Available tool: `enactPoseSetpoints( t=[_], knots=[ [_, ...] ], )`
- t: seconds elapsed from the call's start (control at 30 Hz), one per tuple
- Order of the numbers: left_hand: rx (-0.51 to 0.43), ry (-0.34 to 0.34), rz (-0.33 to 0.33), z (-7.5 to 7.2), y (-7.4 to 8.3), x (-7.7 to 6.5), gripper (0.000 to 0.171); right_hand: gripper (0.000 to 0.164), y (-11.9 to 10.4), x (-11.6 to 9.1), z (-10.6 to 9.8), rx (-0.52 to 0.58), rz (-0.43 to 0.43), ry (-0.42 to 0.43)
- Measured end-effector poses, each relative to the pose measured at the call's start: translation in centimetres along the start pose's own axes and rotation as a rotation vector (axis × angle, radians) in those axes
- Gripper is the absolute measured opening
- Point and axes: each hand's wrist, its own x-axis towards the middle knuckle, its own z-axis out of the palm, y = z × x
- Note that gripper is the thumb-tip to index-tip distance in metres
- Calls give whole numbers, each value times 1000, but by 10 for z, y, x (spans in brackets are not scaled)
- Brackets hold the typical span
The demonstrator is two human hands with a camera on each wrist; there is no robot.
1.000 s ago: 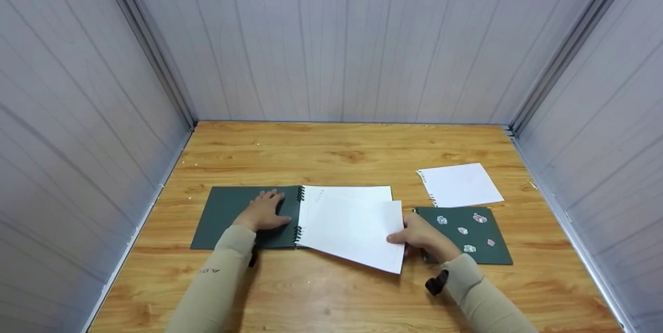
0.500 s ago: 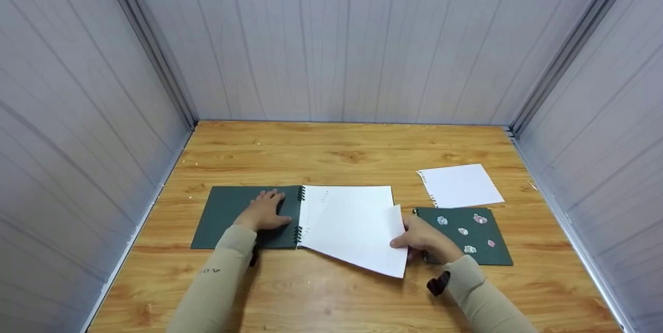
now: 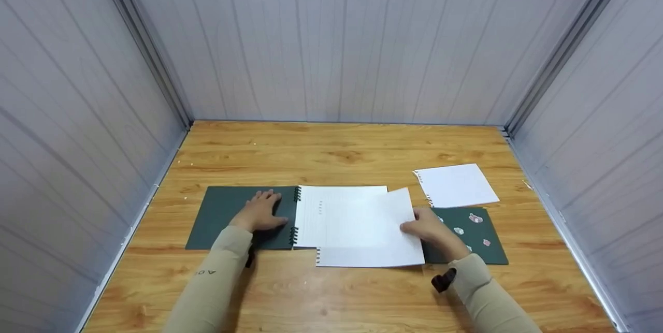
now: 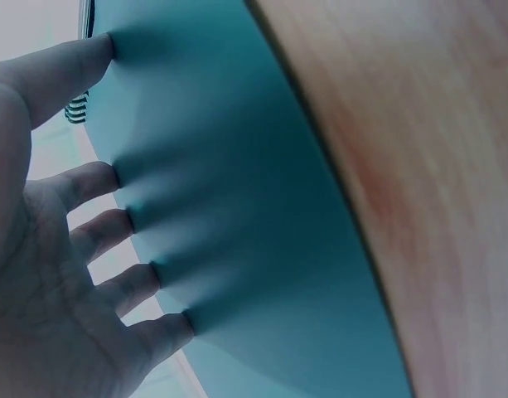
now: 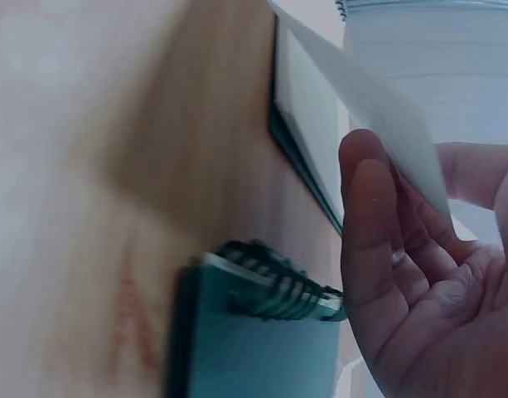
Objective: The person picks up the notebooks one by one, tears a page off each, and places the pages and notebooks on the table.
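Observation:
A spiral-bound notebook lies open, its dark green cover [image 3: 220, 219] turned to the left and its white pages [image 3: 308, 219] on the right. My left hand [image 3: 261, 212] rests on the cover with fingers spread; in the left wrist view the fingertips press on the green surface. My right hand [image 3: 432, 229] pinches a loose white sheet [image 3: 383, 250] at its right edge, thumb on top and fingers below. That sheet has a torn, notched left edge and overlaps the notebook's pages. In the right wrist view the held sheet [image 5: 378, 99] is raised above the table.
A smaller green notebook with stickers [image 3: 476, 245] lies at the right, partly hidden by my right hand and the sheet. Behind it is another torn white sheet [image 3: 456, 185]. Pale panel walls [image 3: 342, 43] enclose the wooden table [image 3: 331, 157].
The sheet in my right hand has come away from the notebook's spiral and moved right, showing its notched left edge. My left hand stays in place on the cover.

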Motion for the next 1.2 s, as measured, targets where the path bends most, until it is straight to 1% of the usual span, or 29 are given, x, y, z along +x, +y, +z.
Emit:
enactPoseSetpoints(
  t=[0.1, 0.17, 0.23, 0.33, 0.37, 0.47, 0.57, 0.67, 0.83, 0.93, 1.0, 1.13, 1.2],
  knots=[
    [6, -7, -7, 0, 0, 1, 79, 52, -4, 1, -4, -19, -26, 12],
    [9, -4, -1, 0, 0, 2, 79, 53, -7, 1, -7, -10, -53, 23],
    [12, -2, 5, 0, 0, 2, 79, 48, -10, 2, -11, 21, -92, 42],
    [11, 1, 11, 0, 0, 2, 80, 44, -18, 6, -16, 91, -130, 92],
    [12, 0, 10, -1, 1, 2, 80, 43, -21, 8, -17, 114, -141, 111],
    [16, -8, -1, -2, 1, 2, 80, 48, -33, 15, -24, 183, -156, 173],
    [12, -11, -2, -1, 1, 2, 80, 49, -47, 23, -33, 234, -168, 218],
    [3, -11, -1, -1, 0, 1, 80, 49, -58, 34, -41, 287, -163, 252],
    [-5, -8, 1, -1, 1, -1, 79, 58, -73, 59, -49, 377, -153, 280],
    [-11, -5, -2, -2, 2, -2, 79, 62, -79, 73, -50, 391, -147, 307],
    [-14, -4, -2, -2, 2, -2, 79, 60, -80, 82, -48, 378, -147, 339],
    [-14, -3, -2, -2, 2, -3, 79, 50, -75, 100, -42, 333, -157, 427],
    [-13, -3, 5, -2, 2, -3, 78, 44, -72, 108, -37, 321, -177, 473]
  ],
)
